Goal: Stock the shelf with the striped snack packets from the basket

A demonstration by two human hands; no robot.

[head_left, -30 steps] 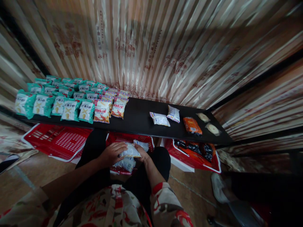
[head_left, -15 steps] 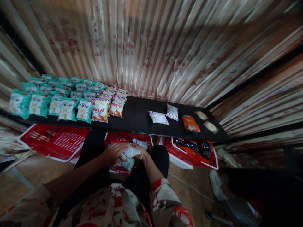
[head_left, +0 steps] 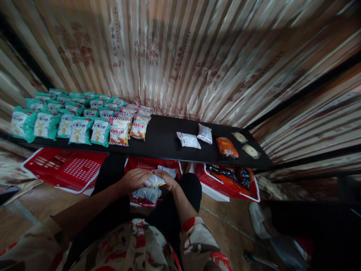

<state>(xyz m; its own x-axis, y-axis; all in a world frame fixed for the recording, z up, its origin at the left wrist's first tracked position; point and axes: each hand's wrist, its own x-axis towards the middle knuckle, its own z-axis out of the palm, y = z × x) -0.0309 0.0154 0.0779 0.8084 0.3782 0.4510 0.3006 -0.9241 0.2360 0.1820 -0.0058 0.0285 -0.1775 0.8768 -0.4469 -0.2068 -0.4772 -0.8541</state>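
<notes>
Between my knees, my left hand [head_left: 134,180] and my right hand [head_left: 167,180] are closed around one small white snack bag [head_left: 154,181], one hand on each side of it. The bag has a striped edge, and the fingers partly cover it. Just beneath lies another snack packet [head_left: 148,194] in the red basket [head_left: 129,163]. A further white packet [head_left: 168,171] rests in the same basket beyond my right hand. On the black shelf [head_left: 163,130] ahead, two white packets [head_left: 189,140] lie face down, right of several red-and-yellow snack bags [head_left: 119,131] standing in rows.
Several teal snack bags [head_left: 79,130] stand at the shelf's left. An orange packet [head_left: 226,147] and two round pale wrapped items [head_left: 251,151] lie at its right. Red baskets flank my legs: a left basket [head_left: 76,169] and a right basket [head_left: 255,190] with orange-and-black packets. A pleated curtain hangs behind.
My hands have shifted slightly around the bag, which is tilted a little differently and sits a little lower. The goods on the shelf stay where they were.
</notes>
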